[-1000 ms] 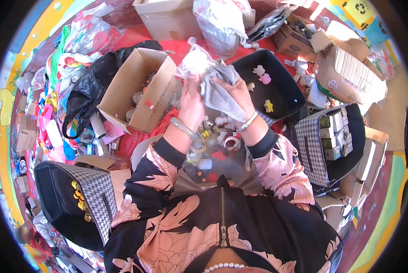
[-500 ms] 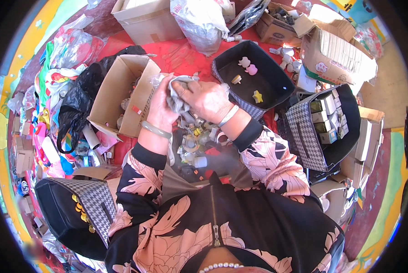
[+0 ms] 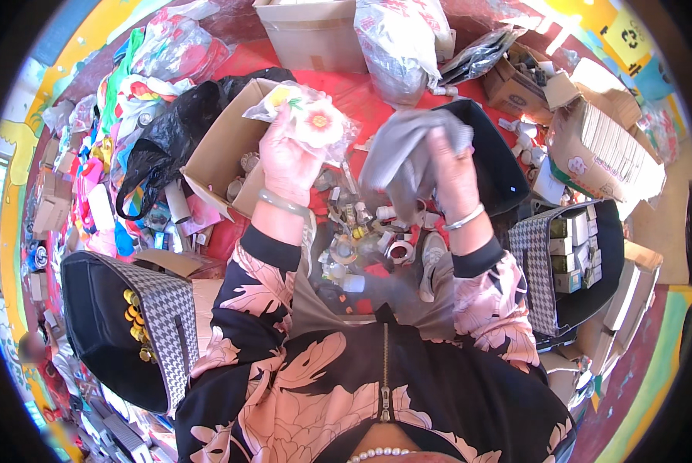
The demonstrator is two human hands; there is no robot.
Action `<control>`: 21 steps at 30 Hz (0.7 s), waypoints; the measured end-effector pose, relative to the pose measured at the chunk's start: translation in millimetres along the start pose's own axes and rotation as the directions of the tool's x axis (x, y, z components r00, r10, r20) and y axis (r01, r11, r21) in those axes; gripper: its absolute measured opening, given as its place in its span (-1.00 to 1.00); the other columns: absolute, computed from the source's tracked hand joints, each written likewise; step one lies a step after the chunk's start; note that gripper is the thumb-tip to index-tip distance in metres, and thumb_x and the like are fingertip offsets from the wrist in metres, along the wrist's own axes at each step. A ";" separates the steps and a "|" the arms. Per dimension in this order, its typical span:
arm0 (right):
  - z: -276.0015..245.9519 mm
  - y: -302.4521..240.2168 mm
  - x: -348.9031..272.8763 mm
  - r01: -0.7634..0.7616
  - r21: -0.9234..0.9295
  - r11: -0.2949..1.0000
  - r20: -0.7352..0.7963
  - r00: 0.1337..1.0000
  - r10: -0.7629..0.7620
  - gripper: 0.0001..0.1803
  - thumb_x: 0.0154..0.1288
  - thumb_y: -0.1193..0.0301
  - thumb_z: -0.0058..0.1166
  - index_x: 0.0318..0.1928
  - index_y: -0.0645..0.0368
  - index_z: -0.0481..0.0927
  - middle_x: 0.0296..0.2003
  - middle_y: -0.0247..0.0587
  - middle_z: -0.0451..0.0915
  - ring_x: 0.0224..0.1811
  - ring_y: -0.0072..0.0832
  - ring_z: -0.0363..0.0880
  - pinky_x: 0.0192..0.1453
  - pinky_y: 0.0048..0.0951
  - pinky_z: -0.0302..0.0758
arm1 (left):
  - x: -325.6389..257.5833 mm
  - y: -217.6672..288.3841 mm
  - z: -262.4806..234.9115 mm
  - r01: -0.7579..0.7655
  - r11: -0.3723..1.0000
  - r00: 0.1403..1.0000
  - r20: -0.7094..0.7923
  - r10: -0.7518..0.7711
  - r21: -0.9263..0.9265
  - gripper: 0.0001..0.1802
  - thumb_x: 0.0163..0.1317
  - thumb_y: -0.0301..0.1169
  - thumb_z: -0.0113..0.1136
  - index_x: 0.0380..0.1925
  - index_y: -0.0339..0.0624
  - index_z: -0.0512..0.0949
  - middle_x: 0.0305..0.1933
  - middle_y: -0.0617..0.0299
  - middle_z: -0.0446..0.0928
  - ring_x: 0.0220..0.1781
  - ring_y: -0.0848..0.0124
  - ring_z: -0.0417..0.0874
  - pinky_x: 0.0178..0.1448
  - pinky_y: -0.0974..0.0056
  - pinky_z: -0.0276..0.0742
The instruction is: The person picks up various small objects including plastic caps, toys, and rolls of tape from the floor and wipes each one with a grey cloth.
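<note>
Raised over the middle, my left hand (image 3: 288, 158) grips a white flower-shaped piece (image 3: 319, 123) with a red and yellow centre. Clear plastic film shows around it, and something yellow and green sits inside the film (image 3: 280, 99) by the fingertips. My right hand (image 3: 455, 177) is closed on a grey cloth (image 3: 400, 154) that hangs down, partly smeared by motion. Behind the cloth stands a black fabric bin (image 3: 504, 162), so most of its inside is hidden. Below both hands lies a pile of small mixed items, with a white and red ring-shaped piece (image 3: 400, 251) among them.
An open cardboard box (image 3: 218, 158) stands left of my left hand, beside a black plastic bag (image 3: 157, 154). On the right, a houndstooth bin (image 3: 532, 258) holds small boxes. Another houndstooth bin (image 3: 164, 320) with yellow items is at lower left. A stuffed white bag (image 3: 400, 58) stands at the back.
My hands have moved apart; both were together around the grey cloth. The cloth is now in the right hand alone, and the flower-shaped piece shows in the left. The view has shifted slightly.
</note>
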State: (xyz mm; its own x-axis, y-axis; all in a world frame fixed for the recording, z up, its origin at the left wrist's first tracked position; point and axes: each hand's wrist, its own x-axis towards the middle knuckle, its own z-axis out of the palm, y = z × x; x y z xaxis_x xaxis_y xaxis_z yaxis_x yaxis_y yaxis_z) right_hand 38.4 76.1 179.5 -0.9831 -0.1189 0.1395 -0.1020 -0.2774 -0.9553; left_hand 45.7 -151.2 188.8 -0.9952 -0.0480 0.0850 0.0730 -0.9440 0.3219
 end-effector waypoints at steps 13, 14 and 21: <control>41.2 25.1 -9.1 0.217 -0.841 0.496 0.112 0.966 -0.234 -0.49 0.18 0.10 0.07 -0.02 0.22 0.40 -0.41 0.01 0.60 -0.40 -0.18 0.62 -0.31 -0.33 0.52 | -16.1 -68.9 -7.3 0.115 0.991 0.989 0.089 -0.121 0.066 -0.59 0.31 -0.19 -0.09 0.03 -0.22 0.37 0.05 0.10 0.46 0.09 0.26 0.48 0.24 0.18 0.31; 43.3 20.6 -11.3 0.262 -0.862 0.435 0.124 0.939 -0.320 -0.54 0.13 0.13 0.11 -0.09 0.18 0.40 -0.54 0.11 0.54 -0.48 -0.03 0.57 -0.42 -0.19 0.50 | -16.1 -70.8 -3.5 0.082 0.992 0.994 0.069 -0.088 0.091 -0.59 0.31 -0.17 -0.10 0.02 -0.22 0.38 0.06 0.10 0.45 0.10 0.25 0.46 0.23 0.17 0.32; 44.5 16.9 -7.5 0.467 -0.652 0.597 0.093 0.830 -0.549 -0.65 0.22 0.26 0.04 -0.09 0.24 0.47 -0.38 0.03 0.59 -0.32 -0.09 0.60 -0.23 -0.27 0.53 | -19.1 -67.7 1.3 0.146 0.989 0.987 0.068 -0.148 0.030 -0.62 0.30 -0.21 -0.05 0.00 -0.24 0.39 0.00 0.14 0.49 0.04 0.29 0.51 0.15 0.19 0.39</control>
State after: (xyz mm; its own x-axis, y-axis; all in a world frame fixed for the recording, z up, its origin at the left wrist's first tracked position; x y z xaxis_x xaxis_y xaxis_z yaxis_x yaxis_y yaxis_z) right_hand 50.9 29.9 173.9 -0.7463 -0.0346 0.6647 -0.6197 0.4008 -0.6748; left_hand 59.9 -85.9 166.6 -0.9883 0.1147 0.1008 -0.0713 -0.9305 0.3593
